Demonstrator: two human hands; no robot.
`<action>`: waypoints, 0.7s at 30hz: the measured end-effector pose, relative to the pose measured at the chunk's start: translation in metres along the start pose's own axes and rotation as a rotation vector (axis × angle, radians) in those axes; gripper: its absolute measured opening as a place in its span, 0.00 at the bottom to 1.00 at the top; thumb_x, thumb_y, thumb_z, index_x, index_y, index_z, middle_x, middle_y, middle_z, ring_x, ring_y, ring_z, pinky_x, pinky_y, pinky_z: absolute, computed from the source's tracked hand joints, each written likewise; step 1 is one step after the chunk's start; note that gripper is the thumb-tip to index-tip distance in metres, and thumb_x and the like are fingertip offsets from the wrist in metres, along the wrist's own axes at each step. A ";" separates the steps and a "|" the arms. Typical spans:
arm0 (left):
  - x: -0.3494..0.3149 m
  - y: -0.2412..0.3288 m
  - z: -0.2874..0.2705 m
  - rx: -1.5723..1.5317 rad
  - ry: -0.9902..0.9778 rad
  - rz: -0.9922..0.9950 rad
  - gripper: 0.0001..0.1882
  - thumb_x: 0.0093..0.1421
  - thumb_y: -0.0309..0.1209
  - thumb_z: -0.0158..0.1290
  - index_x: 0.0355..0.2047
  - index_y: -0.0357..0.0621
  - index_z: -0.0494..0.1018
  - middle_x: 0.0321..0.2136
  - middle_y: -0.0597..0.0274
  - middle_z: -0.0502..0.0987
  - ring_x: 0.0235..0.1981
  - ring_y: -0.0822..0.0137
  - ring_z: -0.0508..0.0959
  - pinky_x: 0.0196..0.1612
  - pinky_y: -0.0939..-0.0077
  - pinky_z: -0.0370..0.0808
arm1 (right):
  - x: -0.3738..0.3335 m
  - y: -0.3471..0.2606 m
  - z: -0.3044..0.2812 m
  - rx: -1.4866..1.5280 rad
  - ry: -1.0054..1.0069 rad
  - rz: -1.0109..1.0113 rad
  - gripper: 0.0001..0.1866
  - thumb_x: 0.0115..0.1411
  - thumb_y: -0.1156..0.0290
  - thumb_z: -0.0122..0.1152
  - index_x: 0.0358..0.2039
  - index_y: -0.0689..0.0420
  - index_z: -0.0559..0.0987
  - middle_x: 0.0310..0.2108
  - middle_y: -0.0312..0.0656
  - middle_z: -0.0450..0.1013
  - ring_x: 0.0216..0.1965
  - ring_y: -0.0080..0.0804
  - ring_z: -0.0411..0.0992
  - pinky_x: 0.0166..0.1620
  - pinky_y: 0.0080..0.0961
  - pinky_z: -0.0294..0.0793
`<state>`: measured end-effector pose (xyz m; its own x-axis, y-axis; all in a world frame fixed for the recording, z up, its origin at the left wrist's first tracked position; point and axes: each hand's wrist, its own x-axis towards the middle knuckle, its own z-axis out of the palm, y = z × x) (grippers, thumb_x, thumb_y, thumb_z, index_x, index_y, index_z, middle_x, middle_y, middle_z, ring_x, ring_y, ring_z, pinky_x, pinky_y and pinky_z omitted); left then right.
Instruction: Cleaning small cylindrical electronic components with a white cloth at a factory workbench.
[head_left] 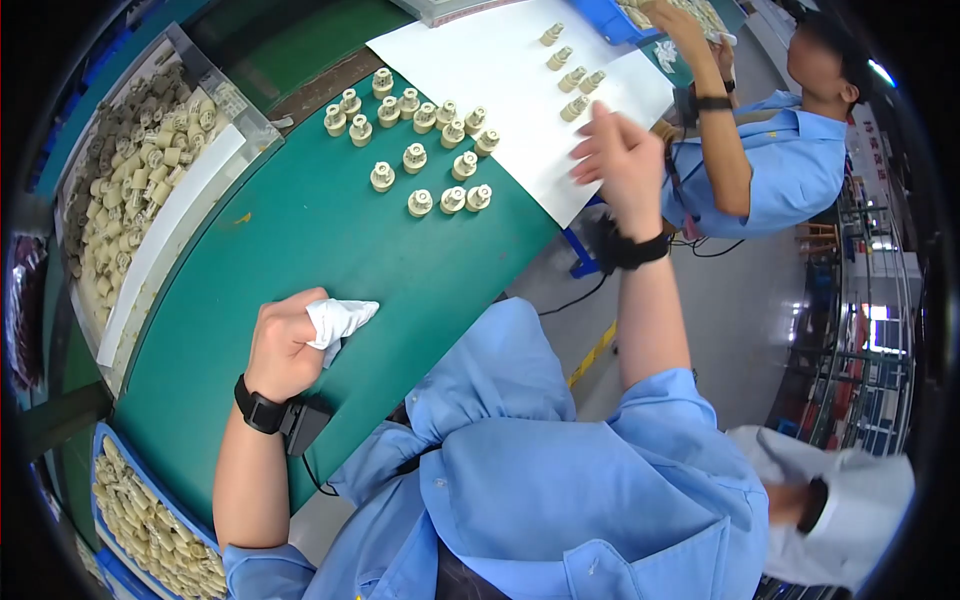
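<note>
At the far left I note a pale bin [180, 225] heaped with loose cream parts [140, 190], by my judgement the bulk yet unhandled; to its right, over the green mat [250, 250], the left hand [283, 345] has its fingers curled tight on a white cloth [342, 318]. Farther right, a cluster of cream fittings [415, 158] stands upright on the mat, apparently partway along, while five more stand on the white sheet [520, 85], near the right hand [630, 165], fingers slightly apart, nothing visibly held.
</note>
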<state>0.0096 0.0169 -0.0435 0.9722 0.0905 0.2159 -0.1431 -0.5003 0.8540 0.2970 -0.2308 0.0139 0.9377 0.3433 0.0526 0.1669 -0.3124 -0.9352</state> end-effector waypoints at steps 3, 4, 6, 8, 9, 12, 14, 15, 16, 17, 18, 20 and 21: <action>0.002 0.001 -0.001 0.007 -0.002 -0.004 0.20 0.45 0.13 0.46 0.34 0.44 0.81 0.18 0.59 0.70 0.17 0.63 0.71 0.19 0.72 0.64 | 0.042 0.014 -0.031 -0.004 0.026 0.171 0.25 0.61 0.51 0.57 0.38 0.65 0.75 0.20 0.45 0.75 0.18 0.29 0.75 0.20 0.18 0.74; 0.003 0.002 0.000 -0.006 0.002 0.002 0.20 0.45 0.13 0.46 0.34 0.45 0.81 0.18 0.59 0.70 0.17 0.63 0.71 0.19 0.72 0.64 | 0.051 0.020 -0.034 -0.005 0.030 0.166 0.25 0.61 0.51 0.57 0.38 0.65 0.75 0.20 0.45 0.75 0.18 0.29 0.75 0.20 0.18 0.74; 0.004 0.001 0.002 -0.027 0.018 0.002 0.21 0.44 0.13 0.46 0.34 0.45 0.81 0.18 0.59 0.70 0.17 0.63 0.71 0.20 0.73 0.65 | 0.069 0.039 -0.034 0.070 -0.003 0.305 0.28 0.60 0.49 0.59 0.43 0.65 0.72 0.22 0.47 0.75 0.20 0.31 0.76 0.22 0.18 0.76; 0.004 0.000 0.001 -0.015 0.023 0.003 0.20 0.44 0.13 0.46 0.33 0.45 0.81 0.18 0.59 0.70 0.17 0.62 0.71 0.20 0.73 0.64 | 0.080 0.045 -0.031 0.104 -0.029 0.378 0.30 0.59 0.48 0.59 0.46 0.65 0.70 0.23 0.48 0.76 0.22 0.32 0.77 0.22 0.19 0.77; 0.004 -0.001 0.000 -0.003 0.020 0.007 0.20 0.44 0.13 0.46 0.33 0.45 0.81 0.18 0.59 0.70 0.17 0.62 0.71 0.19 0.73 0.64 | 0.082 0.046 -0.029 0.130 -0.065 0.394 0.31 0.59 0.48 0.60 0.47 0.65 0.69 0.24 0.49 0.76 0.23 0.33 0.78 0.24 0.19 0.78; 0.002 0.000 0.000 -0.002 0.016 -0.001 0.20 0.44 0.13 0.46 0.32 0.45 0.81 0.18 0.59 0.70 0.17 0.62 0.71 0.19 0.73 0.64 | 0.085 0.051 -0.025 0.177 -0.135 0.434 0.34 0.58 0.46 0.60 0.50 0.65 0.67 0.25 0.51 0.77 0.26 0.34 0.79 0.27 0.20 0.80; 0.002 0.002 -0.001 -0.011 0.019 -0.012 0.20 0.43 0.13 0.46 0.31 0.45 0.81 0.17 0.59 0.69 0.17 0.61 0.70 0.19 0.73 0.64 | 0.088 0.051 -0.024 0.156 -0.169 0.443 0.35 0.58 0.45 0.60 0.50 0.65 0.67 0.27 0.53 0.77 0.27 0.35 0.79 0.29 0.20 0.81; 0.002 0.001 -0.001 -0.014 0.019 -0.017 0.20 0.43 0.13 0.46 0.31 0.45 0.81 0.17 0.59 0.69 0.17 0.61 0.70 0.19 0.73 0.64 | 0.089 0.051 -0.024 0.145 -0.186 0.448 0.35 0.58 0.45 0.60 0.50 0.65 0.67 0.28 0.53 0.78 0.28 0.35 0.80 0.30 0.20 0.82; 0.002 0.000 -0.001 -0.007 0.015 -0.014 0.19 0.43 0.13 0.46 0.31 0.45 0.81 0.17 0.60 0.69 0.16 0.61 0.70 0.19 0.72 0.64 | 0.090 0.051 -0.025 0.142 -0.190 0.453 0.35 0.58 0.45 0.60 0.50 0.65 0.67 0.28 0.53 0.78 0.28 0.35 0.80 0.30 0.20 0.82; 0.001 -0.002 -0.001 0.000 0.010 -0.012 0.19 0.42 0.13 0.47 0.30 0.45 0.81 0.17 0.60 0.69 0.16 0.61 0.70 0.18 0.72 0.64 | 0.091 0.051 -0.026 0.163 -0.190 0.461 0.35 0.58 0.46 0.60 0.49 0.66 0.67 0.29 0.55 0.77 0.28 0.36 0.80 0.31 0.21 0.82; 0.001 -0.003 -0.001 0.006 0.003 -0.008 0.18 0.42 0.13 0.47 0.30 0.44 0.81 0.17 0.60 0.68 0.16 0.60 0.70 0.18 0.72 0.63 | 0.092 0.051 -0.028 0.184 -0.187 0.469 0.35 0.58 0.47 0.61 0.48 0.67 0.67 0.30 0.56 0.77 0.29 0.37 0.79 0.31 0.22 0.82; 0.002 -0.005 0.000 -0.004 0.008 -0.004 0.18 0.41 0.13 0.47 0.29 0.45 0.81 0.16 0.60 0.68 0.16 0.60 0.69 0.18 0.72 0.63 | 0.094 0.051 -0.028 0.201 -0.185 0.486 0.34 0.58 0.48 0.61 0.47 0.69 0.66 0.31 0.58 0.76 0.30 0.38 0.79 0.32 0.23 0.82; 0.003 -0.006 0.000 -0.008 0.016 0.004 0.18 0.40 0.13 0.47 0.29 0.45 0.81 0.16 0.60 0.68 0.15 0.60 0.69 0.18 0.71 0.63 | 0.094 0.052 -0.027 0.172 -0.188 0.490 0.35 0.59 0.47 0.60 0.49 0.67 0.66 0.31 0.56 0.77 0.30 0.37 0.80 0.32 0.22 0.82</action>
<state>0.0129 0.0197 -0.0480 0.9686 0.1018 0.2266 -0.1486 -0.4937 0.8569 0.4023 -0.2384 -0.0203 0.8198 0.3511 -0.4524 -0.3427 -0.3320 -0.8788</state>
